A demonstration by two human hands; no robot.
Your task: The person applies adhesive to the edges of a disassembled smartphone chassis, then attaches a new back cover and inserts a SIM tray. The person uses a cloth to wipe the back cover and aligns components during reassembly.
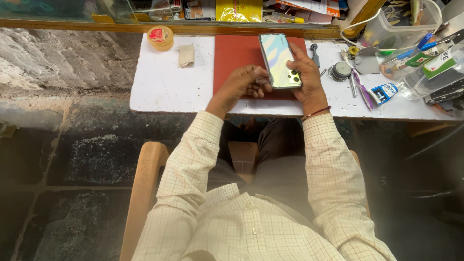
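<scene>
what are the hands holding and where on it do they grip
The right hand holds a smartphone, back up, gripping its right edge near the camera end. The left hand touches the left edge at the same end.

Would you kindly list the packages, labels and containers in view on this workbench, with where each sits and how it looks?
Round tin: back left of the white table, yellowish with a red label on the lid.
Yellow packet: on the shelf behind, shiny and crinkled.
Small tube: right side, blue and white.
Clear bottle: far right, lying down, green and white label.
Phone: held in the right hand with the left hand beside it, pastel back up; no screen visible.
</scene>
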